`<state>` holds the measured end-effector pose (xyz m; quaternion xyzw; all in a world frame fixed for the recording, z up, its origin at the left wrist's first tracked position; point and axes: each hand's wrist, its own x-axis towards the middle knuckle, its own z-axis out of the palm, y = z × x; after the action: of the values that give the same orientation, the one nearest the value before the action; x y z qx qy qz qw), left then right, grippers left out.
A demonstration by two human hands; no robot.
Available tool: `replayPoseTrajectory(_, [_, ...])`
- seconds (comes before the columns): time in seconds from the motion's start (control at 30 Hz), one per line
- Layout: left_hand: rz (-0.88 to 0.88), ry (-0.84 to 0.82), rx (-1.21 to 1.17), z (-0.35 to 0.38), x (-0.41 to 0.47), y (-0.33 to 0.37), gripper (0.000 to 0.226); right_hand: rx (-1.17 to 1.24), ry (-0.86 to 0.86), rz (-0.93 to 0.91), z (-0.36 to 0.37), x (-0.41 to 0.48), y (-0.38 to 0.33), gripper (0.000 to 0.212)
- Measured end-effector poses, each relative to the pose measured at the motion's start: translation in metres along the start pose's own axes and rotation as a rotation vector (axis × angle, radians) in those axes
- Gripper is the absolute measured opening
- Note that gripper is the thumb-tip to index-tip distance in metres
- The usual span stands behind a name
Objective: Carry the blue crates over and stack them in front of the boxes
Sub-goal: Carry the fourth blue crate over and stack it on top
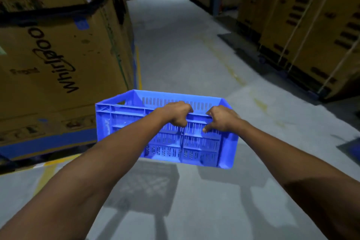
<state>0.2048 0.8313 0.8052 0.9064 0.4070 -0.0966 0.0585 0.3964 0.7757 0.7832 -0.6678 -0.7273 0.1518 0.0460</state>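
We hold a bright blue slotted plastic crate (167, 128) off the grey concrete floor (194, 54), beside a large brown cardboard box (58, 64). Our left hand (176, 113) and right hand (222, 118) curl closed over its near rim, side by side, probably to carry it level. The crate looks empty, its walls ribbed and vented.

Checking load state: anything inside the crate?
No, the crate held by both hands shows only bare blue inner walls; its floor is hidden.
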Motion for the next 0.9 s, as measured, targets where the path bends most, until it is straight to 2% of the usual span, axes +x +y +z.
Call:
replayPoseTrajectory(0.1, [0.090, 0.014, 0.021, -0.028, 0.037, 0.040, 0.035, -0.032, 0.077, 0.067, -0.027, -0.014, 0.047, 0.044])
replayPoseTrajectory(0.4, [0.310, 0.146, 0.169, -0.099, 0.177, 0.207, 0.038, -0.016, 0.274, 0.287, -0.106, -0.071, 0.235, 0.050])
replayPoseTrajectory(0.57, [0.402, 0.225, 0.212, -0.122, 0.245, 0.305, 0.027, -0.101, 0.344, 0.343, -0.152, -0.113, 0.334, 0.045])
replayPoseTrajectory(0.67, [0.456, 0.244, 0.219, -0.133, 0.277, 0.352, 0.016, -0.139, 0.376, 0.404, -0.171, -0.137, 0.376, 0.045])
replayPoseTrajectory(0.9, [0.589, 0.253, 0.246, -0.146, 0.347, 0.436, 0.011, -0.135, 0.396, 0.540, -0.192, -0.171, 0.457, 0.044])
